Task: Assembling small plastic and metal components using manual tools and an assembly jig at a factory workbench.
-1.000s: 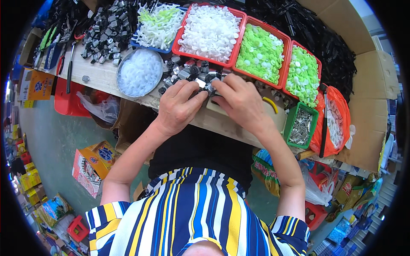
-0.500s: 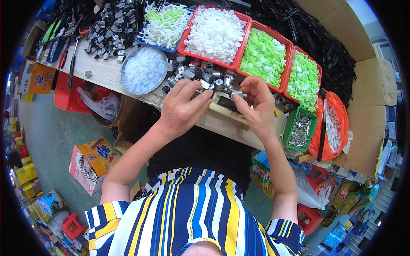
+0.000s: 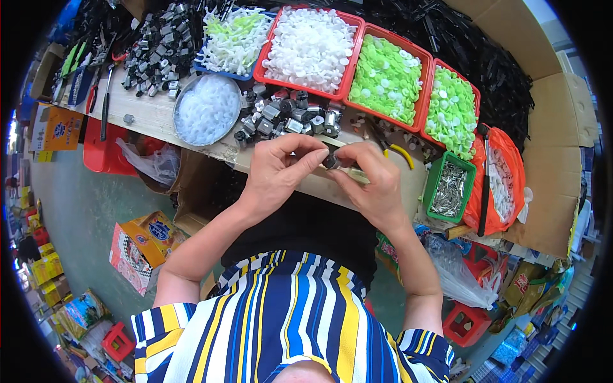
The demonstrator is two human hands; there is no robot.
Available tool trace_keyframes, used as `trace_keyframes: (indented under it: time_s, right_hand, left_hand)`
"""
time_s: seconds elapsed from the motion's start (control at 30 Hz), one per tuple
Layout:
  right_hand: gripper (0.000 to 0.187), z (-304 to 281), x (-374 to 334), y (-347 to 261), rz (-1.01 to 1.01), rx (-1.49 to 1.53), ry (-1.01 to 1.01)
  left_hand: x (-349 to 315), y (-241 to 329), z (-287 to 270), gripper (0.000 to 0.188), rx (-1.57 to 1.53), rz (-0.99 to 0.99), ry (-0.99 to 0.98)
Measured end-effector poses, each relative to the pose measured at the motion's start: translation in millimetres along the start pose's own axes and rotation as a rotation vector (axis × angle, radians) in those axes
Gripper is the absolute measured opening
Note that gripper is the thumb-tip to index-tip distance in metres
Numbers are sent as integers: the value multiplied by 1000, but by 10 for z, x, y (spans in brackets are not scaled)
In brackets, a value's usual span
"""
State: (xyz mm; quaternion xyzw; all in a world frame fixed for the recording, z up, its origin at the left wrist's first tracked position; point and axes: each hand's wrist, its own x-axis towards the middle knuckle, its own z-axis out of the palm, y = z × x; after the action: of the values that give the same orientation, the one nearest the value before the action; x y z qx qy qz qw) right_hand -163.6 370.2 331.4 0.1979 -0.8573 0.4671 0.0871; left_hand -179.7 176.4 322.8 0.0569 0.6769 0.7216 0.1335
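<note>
My left hand (image 3: 276,169) and my right hand (image 3: 372,180) meet over the near edge of the workbench. Pinched between their fingertips is a small dark knob-like part (image 3: 330,161), its details partly covered by the fingers. Just beyond my hands lies a loose pile of small black-and-silver parts (image 3: 271,113). Pliers with yellow handles (image 3: 402,155) rest to the right of my right hand. A pale strip-like fixture (image 3: 319,182) shows partly beneath my hands.
Red trays hold white caps (image 3: 313,51) and green caps (image 3: 386,80). A round metal dish (image 3: 177,118) has translucent pieces. At right stand a green bin (image 3: 472,175) of metal pins and an orange bag (image 3: 514,159). A black-handled tool (image 3: 106,105) lies left.
My hands have come together at the fingertips, nearer to me. The silver piece seen at my right fingers is no longer visible; a dark part shows between both hands.
</note>
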Motion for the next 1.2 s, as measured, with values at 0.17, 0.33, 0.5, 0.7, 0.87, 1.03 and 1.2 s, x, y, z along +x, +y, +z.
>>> trace_keyframes:
  time_s: [0.17,0.33,0.5,0.7,0.87,1.03,1.2]
  right_hand:
    - [24,13,62,139,-15,-232,21]
    - [24,48,163,63,35,-293,-38]
    - [26,66,191,34,-12,-401,-128]
    - [27,169,130,151,-7,-339,-81]
    - [23,189,166,189,42,-144,-24]
    - [22,149,136,221,3,-152,-14]
    - [22,186,101,269,30,-73,40]
  left_hand:
    - [-15,113,-53,11,412,291,122]
    - [-29,-39,-168,15,648,588,205]
    - [-43,-47,-192,18,702,663,206]
    - [-45,-91,-189,20,706,703,176]
    - [-50,-66,-182,21,716,716,156]
    - [-57,-31,-144,21,755,732,139]
    - [-71,-53,-112,21,777,744,131]
